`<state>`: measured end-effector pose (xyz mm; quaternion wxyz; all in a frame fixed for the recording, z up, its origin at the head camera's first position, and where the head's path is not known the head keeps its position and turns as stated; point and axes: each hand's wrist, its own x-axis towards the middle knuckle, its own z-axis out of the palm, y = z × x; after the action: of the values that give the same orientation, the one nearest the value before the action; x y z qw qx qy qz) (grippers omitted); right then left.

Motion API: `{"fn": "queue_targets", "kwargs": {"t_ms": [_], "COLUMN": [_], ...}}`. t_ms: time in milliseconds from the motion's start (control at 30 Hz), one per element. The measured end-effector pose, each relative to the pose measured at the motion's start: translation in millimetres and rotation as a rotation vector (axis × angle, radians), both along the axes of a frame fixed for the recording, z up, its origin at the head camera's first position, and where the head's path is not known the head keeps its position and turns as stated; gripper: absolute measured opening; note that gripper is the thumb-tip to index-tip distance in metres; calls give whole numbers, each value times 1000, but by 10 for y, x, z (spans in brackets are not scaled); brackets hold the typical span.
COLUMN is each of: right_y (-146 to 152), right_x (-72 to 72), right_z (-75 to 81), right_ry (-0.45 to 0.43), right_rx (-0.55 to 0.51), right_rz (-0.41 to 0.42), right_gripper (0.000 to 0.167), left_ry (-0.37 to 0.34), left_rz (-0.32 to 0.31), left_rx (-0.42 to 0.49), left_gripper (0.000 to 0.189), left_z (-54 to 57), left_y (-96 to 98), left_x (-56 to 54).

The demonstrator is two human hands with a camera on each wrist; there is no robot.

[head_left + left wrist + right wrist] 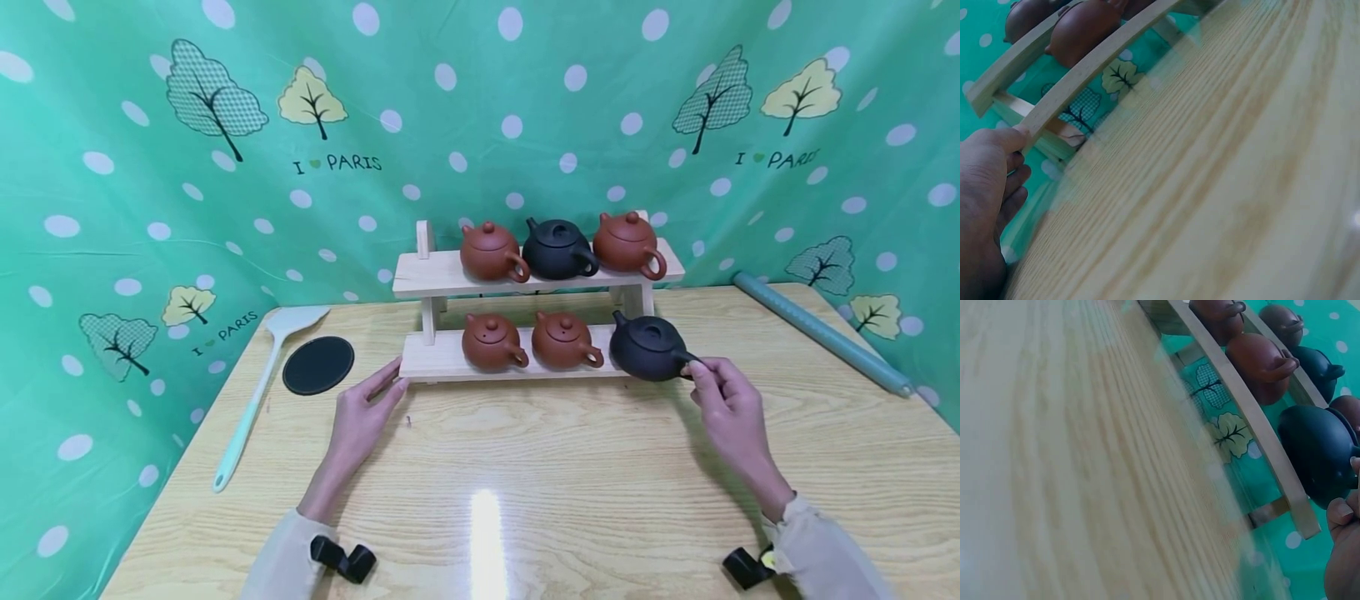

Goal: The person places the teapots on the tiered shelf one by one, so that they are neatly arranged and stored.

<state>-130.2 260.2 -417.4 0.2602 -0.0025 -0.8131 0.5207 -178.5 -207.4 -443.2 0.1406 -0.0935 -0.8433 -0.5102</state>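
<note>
A two-tier wooden shelf [435,358] stands on the table. In the head view my right hand [731,412] pinches the handle of a black teapot [649,350] at the right end of the lower tier. Whether that teapot's base touches the board, I cannot tell. My left hand [362,417] holds the left end of the lower board, its thumb at the front edge in the left wrist view. Two brown teapots, one left [491,343] and one in the middle [564,342], sit on the lower tier beside the black one.
On the upper tier, a black teapot [558,250] sits between two brown teapots, left [489,252] and right [625,243]. A pale spatula [258,400] and a round black mat [318,365] lie at left. A blue-green roll [821,333] lies far right, near the green curtain [510,108].
</note>
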Motion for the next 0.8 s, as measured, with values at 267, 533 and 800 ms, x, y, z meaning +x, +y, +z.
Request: {"fn": "queue_targets", "kwargs": {"t_ms": [267, 533, 800], "right_y": [-43, -66, -78], "right_x": [-39, -42, -57], "right_z": [7, -1, -8], "right_ry": [28, 35, 20], "right_rx": [-16, -23, -25], "right_rz": [19, 39, 34], "right_gripper": [15, 16, 16], "left_ry": [-9, 0, 6], "left_rz": [2, 2, -7], "left_rx": [11, 2, 10], "left_gripper": [43, 43, 43], "left_z": [-1, -13, -12], "left_y": [-8, -10, -2], "left_x": [3, 0, -10]}}
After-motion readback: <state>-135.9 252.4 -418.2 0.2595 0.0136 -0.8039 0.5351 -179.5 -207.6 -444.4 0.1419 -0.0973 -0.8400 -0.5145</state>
